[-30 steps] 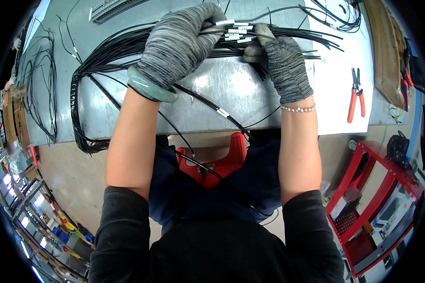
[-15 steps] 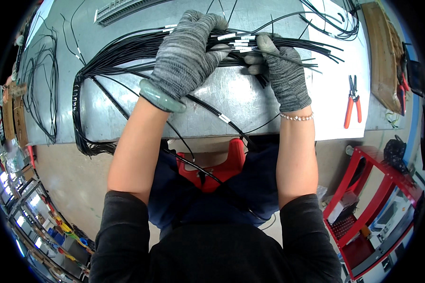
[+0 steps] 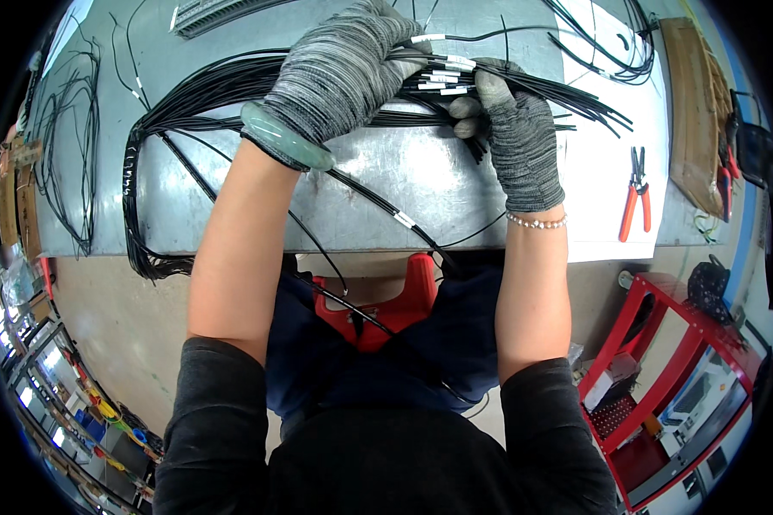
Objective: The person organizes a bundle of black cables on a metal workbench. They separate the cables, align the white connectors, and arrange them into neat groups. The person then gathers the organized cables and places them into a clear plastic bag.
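A thick bundle of black wires (image 3: 215, 93) with white label sleeves (image 3: 442, 79) runs across the metal table. My gloved left hand (image 3: 343, 73) lies over the bundle, thumb and fingers closed on some wires close to the labels. Just right of the labels, my gloved right hand (image 3: 524, 142) grips the bundle, its thumb on top and fingertips curled underneath. Loose wire ends fan out beyond it to the right. One labelled wire (image 3: 489, 36) runs apart on the far side. Part of the bundle is hidden beneath my left hand.
Red-handled pliers (image 3: 636, 196) lie on white paper (image 3: 605, 232) at the right. Wire coils rest at the far right and on the left (image 3: 69, 154). A slotted grey duct (image 3: 223, 13) sits at the back, a cardboard piece (image 3: 694, 112) by the right edge. A red cart (image 3: 661, 360) stands lower right.
My left hand has moved farther away, up over the bundle. One labelled wire now sits apart from the others on the far side. My right hand keeps its grip.
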A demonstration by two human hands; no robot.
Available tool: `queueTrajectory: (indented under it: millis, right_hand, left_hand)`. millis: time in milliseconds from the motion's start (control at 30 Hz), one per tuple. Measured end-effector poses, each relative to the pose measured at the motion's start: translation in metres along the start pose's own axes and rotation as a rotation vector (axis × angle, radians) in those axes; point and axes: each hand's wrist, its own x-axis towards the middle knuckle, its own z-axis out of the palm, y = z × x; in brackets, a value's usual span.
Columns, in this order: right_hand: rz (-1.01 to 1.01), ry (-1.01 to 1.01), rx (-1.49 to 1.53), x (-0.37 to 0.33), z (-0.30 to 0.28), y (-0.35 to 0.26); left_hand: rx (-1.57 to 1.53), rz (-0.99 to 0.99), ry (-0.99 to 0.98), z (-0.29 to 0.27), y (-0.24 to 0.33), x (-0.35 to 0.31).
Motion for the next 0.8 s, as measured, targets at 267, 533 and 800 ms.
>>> queueTrajectory:
  millis: [267,533,800]
  right_hand:
    - [-0.035,-0.013,0.135,0.006,-0.002,0.01]
    - [-0.132,-0.045,0.206,0.011,0.004,0.014]
    - [-0.127,0.101,-0.074,0.008,0.023,0.016]
  left_hand:
    - [-0.245,-0.089,-0.27,-0.01,0.011,-0.001]
    - [-0.319,-0.249,-0.161,-0.006,0.003,0.002]
    - [-0.304,-0.302,-0.121,0.006,-0.003,0.004]
